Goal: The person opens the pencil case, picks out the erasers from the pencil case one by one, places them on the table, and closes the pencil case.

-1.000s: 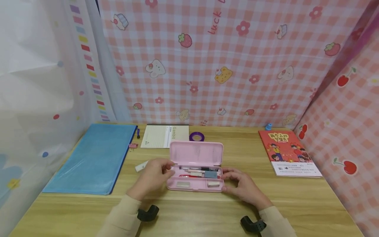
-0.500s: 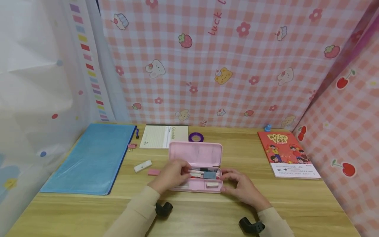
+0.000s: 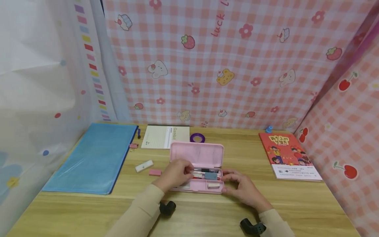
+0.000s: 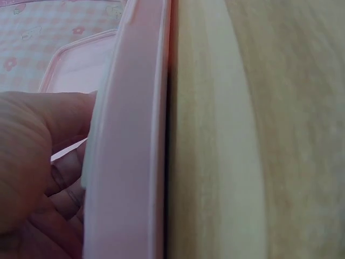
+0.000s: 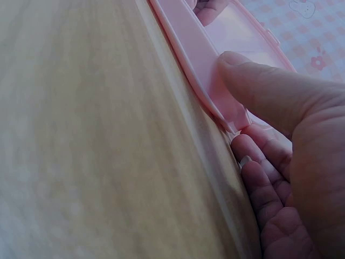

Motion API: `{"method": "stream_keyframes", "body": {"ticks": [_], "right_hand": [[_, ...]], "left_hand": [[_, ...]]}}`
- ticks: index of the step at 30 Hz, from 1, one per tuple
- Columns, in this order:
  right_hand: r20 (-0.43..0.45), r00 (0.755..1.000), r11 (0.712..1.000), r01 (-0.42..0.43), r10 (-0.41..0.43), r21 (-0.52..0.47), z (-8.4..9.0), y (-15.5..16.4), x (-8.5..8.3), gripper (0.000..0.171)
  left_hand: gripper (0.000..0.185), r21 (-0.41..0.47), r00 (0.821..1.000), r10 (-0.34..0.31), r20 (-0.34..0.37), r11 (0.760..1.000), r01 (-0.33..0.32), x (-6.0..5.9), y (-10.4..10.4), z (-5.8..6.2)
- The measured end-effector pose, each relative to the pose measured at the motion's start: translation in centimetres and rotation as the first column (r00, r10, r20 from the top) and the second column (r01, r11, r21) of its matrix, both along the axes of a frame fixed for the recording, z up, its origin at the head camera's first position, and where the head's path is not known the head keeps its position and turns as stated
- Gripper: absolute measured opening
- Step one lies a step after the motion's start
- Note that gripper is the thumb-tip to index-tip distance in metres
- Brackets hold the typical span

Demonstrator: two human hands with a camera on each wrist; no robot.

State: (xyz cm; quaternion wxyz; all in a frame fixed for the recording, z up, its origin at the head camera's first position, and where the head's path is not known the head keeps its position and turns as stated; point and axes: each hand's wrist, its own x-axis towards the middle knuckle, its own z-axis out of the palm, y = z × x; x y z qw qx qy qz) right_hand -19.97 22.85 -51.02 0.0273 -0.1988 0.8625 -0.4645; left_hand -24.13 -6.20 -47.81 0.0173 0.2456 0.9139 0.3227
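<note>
— Holding what, at the middle of the wooden table (image 3: pixel 296 204)?
— Open pink pencil case (image 3: pixel 196 164), lid up at twelve o'clock. Right hand (image 3: pixel 241 187) pinching its three o'clock end, likely steadying it.
— And at nine o'clock?
— Left hand (image 3: pixel 174 174) reaching into the tray among the pens (image 3: pixel 204 171); grip there impossible to tell.

wooden desk (image 3: pixel 296 204); pink gingham curtain (image 3: pixel 237 65) behind; white curtain (image 3: pixel 35 82) left
</note>
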Motion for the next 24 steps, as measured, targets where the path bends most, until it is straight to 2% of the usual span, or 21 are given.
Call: {"method": "stream_keyframes", "body": {"ticks": [5,10,17,20,24], "right_hand": [[0.009,1.000,1.000,-0.002,0.002,-0.001,-0.1,0.2,-0.1,0.029],[0.013,1.000,1.000,-0.003,0.003,-0.010,-0.1,0.2,-0.2,0.030],[-0.013,1.000,1.000,-0.008,0.008,-0.009,-0.1,0.2,-0.1,0.030],[-0.002,1.000,1.000,-0.002,0.002,-0.012,0.5,-0.1,0.2,0.029],[0.019,1.000,1.000,-0.006,0.007,-0.026,2.1,-0.8,0.9,0.029]], "left_hand": [[0.009,-0.013,1.000,-0.005,-0.014,1.000,0.005,0.0,0.3,0.0],[0.004,-0.036,1.000,-0.023,0.002,0.999,0.023,0.0,0.3,0.1],[0.007,-0.067,0.999,-0.034,-0.012,0.997,0.033,0.1,0.3,0.0],[0.008,-0.078,0.999,-0.037,-0.027,0.996,0.035,0.2,0.3,-0.1],[0.010,-0.085,0.999,-0.037,-0.039,0.996,0.033,0.2,0.3,-0.1]]}}
